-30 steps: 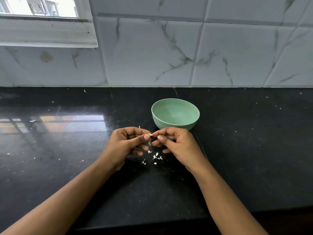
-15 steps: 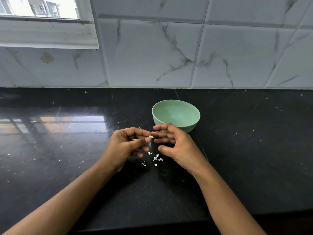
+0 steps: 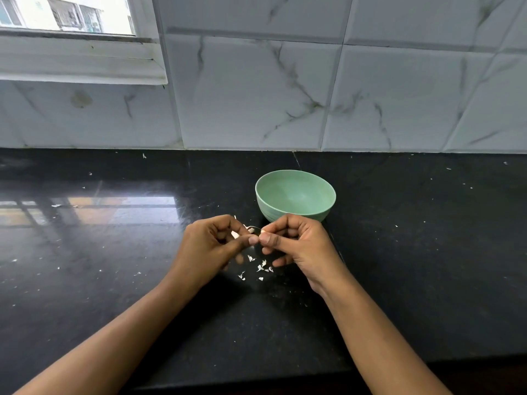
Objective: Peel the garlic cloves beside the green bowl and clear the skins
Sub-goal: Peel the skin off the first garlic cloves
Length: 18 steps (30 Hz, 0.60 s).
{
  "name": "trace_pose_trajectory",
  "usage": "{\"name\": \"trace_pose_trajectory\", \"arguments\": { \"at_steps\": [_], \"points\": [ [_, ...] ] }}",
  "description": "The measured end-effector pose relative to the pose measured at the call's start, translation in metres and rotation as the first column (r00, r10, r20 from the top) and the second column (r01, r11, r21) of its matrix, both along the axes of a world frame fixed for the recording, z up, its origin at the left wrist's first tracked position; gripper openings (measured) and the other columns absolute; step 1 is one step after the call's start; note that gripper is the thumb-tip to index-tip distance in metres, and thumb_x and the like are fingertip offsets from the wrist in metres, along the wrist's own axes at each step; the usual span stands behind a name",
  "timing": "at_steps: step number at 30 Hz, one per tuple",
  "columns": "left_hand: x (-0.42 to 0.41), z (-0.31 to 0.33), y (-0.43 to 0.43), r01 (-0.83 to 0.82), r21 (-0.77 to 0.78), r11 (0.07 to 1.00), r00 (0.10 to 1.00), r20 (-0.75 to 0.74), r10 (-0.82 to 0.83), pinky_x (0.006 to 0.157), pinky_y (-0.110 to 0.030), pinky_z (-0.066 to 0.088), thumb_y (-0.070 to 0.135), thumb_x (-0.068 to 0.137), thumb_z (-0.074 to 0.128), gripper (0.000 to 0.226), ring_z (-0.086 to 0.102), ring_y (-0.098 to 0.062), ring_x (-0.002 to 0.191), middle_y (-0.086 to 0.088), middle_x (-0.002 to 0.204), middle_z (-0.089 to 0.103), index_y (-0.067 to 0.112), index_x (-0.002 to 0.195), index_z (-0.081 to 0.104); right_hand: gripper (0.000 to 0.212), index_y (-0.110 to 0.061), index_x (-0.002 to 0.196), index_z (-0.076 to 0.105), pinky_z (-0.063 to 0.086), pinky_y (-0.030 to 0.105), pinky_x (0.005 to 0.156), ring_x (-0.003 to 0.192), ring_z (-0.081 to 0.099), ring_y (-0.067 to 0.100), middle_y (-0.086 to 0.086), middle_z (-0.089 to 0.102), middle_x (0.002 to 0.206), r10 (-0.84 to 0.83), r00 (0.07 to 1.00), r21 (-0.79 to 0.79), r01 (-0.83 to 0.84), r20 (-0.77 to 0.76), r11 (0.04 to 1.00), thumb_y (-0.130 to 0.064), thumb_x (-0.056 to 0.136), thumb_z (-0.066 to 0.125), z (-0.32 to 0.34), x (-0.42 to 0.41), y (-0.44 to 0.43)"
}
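A pale green bowl stands on the black counter, and nothing shows inside it. Just in front of the bowl my left hand pinches a small garlic clove between thumb and fingers. My right hand pinches a thin strip of skin at the clove's right end, thumb tip against my left thumb. Most of the clove is hidden by my fingers. Several small white skin bits lie on the counter directly below both hands.
Tiny white flakes are scattered over the counter to the left and right. A marble-tiled wall rises behind the bowl, with a window sill at upper left. The counter's front edge runs near my forearms.
My right hand had opened its fingers half a second ago; now it has curled again and pinches the skin at the clove. Both hands sit slightly higher in the frame.
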State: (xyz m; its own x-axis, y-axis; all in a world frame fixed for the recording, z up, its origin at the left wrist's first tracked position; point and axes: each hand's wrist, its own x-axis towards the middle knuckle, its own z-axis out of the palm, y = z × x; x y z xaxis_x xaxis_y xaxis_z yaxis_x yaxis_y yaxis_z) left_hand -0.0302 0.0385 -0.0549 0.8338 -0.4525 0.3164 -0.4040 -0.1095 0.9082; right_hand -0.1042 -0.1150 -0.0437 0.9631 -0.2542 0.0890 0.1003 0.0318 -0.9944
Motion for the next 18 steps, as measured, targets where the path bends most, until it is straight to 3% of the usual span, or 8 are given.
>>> {"name": "trace_pose_trajectory", "arguments": {
  "at_steps": [3, 4, 6, 9, 11, 13, 15, 18],
  "points": [
    [-0.002, -0.002, 0.0, 0.028, 0.098, 0.995, 0.998, 0.045, -0.032, 0.044, -0.019, 0.042, 0.038, 0.071, 0.072, 0.015, 0.054, -0.008, 0.04, 0.0, 0.056, 0.067, 0.024, 0.071, 0.07, 0.011, -0.009, 0.079, 0.064, 0.048, 0.017, 0.044, 0.056, 0.062, 0.005, -0.004, 0.065, 0.061, -0.027, 1.0, 0.039, 0.028, -0.01, 0.999, 0.001, 0.08, 0.069, 0.001, 0.0, -0.002],
    [-0.001, -0.002, 0.0, 0.038, 0.128, 0.991, 0.997, 0.069, -0.047, 0.047, -0.017, 0.044, 0.032, 0.075, 0.073, 0.008, 0.059, -0.006, 0.045, 0.005, 0.063, 0.07, 0.026, 0.079, 0.071, 0.011, -0.009, 0.08, 0.065, 0.049, 0.017, 0.045, 0.057, 0.062, 0.005, -0.004, 0.066, 0.062, -0.027, 1.0, 0.045, 0.028, -0.015, 0.999, 0.002, 0.08, 0.069, 0.002, 0.0, -0.003],
    [0.0, -0.003, -0.001, 0.037, 0.162, 0.986, 0.994, 0.099, -0.053, 0.052, -0.015, 0.047, 0.017, 0.083, 0.071, 0.015, 0.067, -0.008, 0.058, 0.009, 0.076, 0.072, 0.028, 0.093, 0.071, 0.012, -0.01, 0.082, 0.068, 0.05, 0.017, 0.047, 0.059, 0.062, 0.004, -0.004, 0.067, 0.065, -0.021, 1.0, 0.052, 0.022, -0.02, 0.998, 0.002, 0.081, 0.067, 0.001, 0.0, -0.003],
    [-0.001, 0.001, -0.001, 0.082, 0.055, 0.995, 0.995, -0.065, -0.079, 0.05, -0.024, 0.049, 0.023, 0.087, 0.061, 0.013, 0.069, -0.015, 0.063, 0.002, 0.076, 0.072, 0.019, 0.095, 0.071, 0.015, -0.014, 0.082, 0.072, 0.051, 0.019, 0.049, 0.062, 0.062, 0.003, -0.005, 0.069, 0.069, -0.036, 0.999, -0.075, 0.036, 0.0, 0.997, 0.001, 0.081, 0.068, -0.001, 0.0, 0.0],
    [-0.003, 0.004, -0.002, 0.097, -0.023, 0.995, 0.961, -0.256, -0.1, 0.048, -0.024, 0.048, 0.037, 0.08, 0.059, 0.034, 0.067, -0.016, 0.058, -0.005, 0.073, 0.072, 0.007, 0.09, 0.07, 0.015, -0.018, 0.078, 0.073, 0.052, 0.021, 0.051, 0.062, 0.062, 0.002, -0.006, 0.071, 0.068, -0.083, 0.994, -0.285, 0.099, 0.071, 0.953, -0.003, 0.078, 0.074, -0.004, 0.0, 0.003],
    [-0.004, 0.007, -0.005, 0.114, -0.035, 0.993, 0.919, -0.375, -0.119, 0.048, -0.023, 0.048, 0.04, 0.073, 0.061, 0.04, 0.065, -0.015, 0.053, -0.009, 0.069, 0.071, 0.001, 0.082, 0.068, 0.01, -0.015, 0.075, 0.074, 0.053, 0.023, 0.057, 0.06, 0.063, 0.002, -0.006, 0.071, 0.068, -0.107, 0.975, -0.419, 0.181, 0.195, 0.89, -0.006, 0.074, 0.078, -0.007, 0.0, 0.006],
    [-0.004, 0.009, -0.006, 0.138, -0.054, 0.989, 0.892, -0.427, -0.147, 0.045, -0.021, 0.049, 0.035, 0.07, 0.065, 0.033, 0.064, -0.014, 0.05, -0.01, 0.065, 0.069, 0.002, 0.074, 0.067, 0.008, -0.012, 0.075, 0.074, 0.054, 0.026, 0.062, 0.063, 0.065, 0.007, -0.004, 0.071, 0.07, -0.115, 0.953, -0.473, 0.241, 0.279, 0.848, -0.008, 0.072, 0.08, -0.009, 0.0, 0.006],
    [-0.003, 0.011, -0.004, 0.163, -0.088, 0.983, 0.876, -0.445, -0.185, 0.043, -0.019, 0.049, 0.028, 0.068, 0.068, 0.021, 0.063, -0.014, 0.048, -0.01, 0.064, 0.067, 0.007, 0.067, 0.066, 0.009, -0.013, 0.076, 0.074, 0.054, 0.024, 0.063, 0.064, 0.066, 0.007, -0.007, 0.071, 0.069, -0.103, 0.956, -0.493, 0.232, 0.275, 0.838, -0.009, 0.07, 0.081, -0.007, 0.0, 0.005]
  ]
}}
